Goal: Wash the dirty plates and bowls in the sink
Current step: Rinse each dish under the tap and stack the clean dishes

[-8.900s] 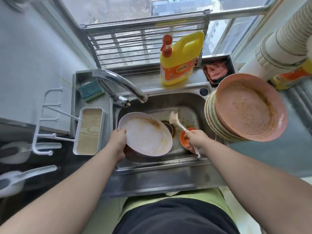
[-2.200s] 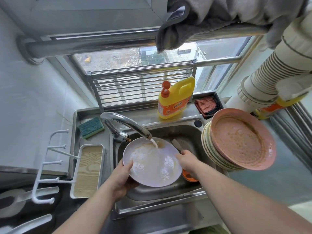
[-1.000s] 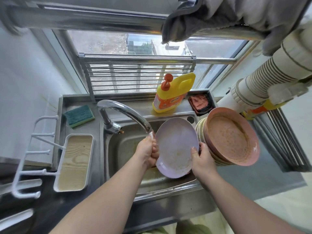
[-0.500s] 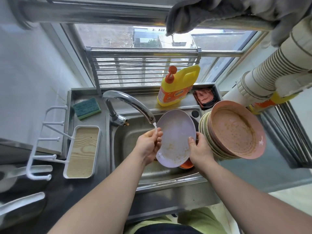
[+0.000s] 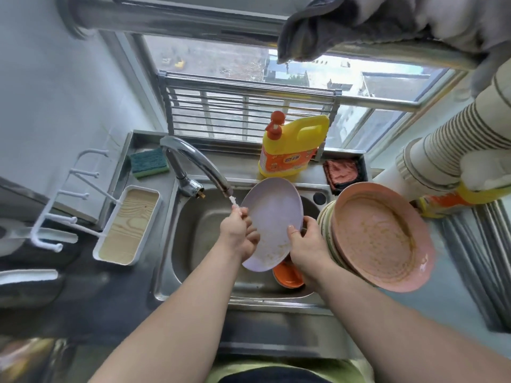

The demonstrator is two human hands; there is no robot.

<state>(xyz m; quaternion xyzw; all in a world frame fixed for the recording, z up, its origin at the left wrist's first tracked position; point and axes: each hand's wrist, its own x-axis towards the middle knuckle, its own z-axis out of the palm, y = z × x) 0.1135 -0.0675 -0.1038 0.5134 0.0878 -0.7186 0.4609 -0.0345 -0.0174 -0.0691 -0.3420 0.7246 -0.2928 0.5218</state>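
I hold a pale lilac plate (image 5: 272, 214) tilted on edge over the steel sink (image 5: 193, 244). My left hand (image 5: 239, 234) grips its left rim, and a thin stream from the tap (image 5: 193, 161) lands on that hand. My right hand (image 5: 305, 244) grips the right rim, thumb on the plate's face. Brown food smears remain on the plate's lower part. An orange bowl (image 5: 287, 275) lies in the sink under the plate. A stack of dirty plates topped by a pink one (image 5: 378, 236) leans at the sink's right side.
A yellow detergent bottle (image 5: 290, 150) stands behind the sink, with a red cloth (image 5: 341, 171) in a tray beside it. A green sponge (image 5: 149, 163) and a white rack with a wooden tray (image 5: 128, 225) lie to the left. A grey towel (image 5: 387, 20) hangs overhead.
The plate was flat under the tap two seconds ago; both hands have since tipped it up on edge and shifted it right. In the last half second little has moved.
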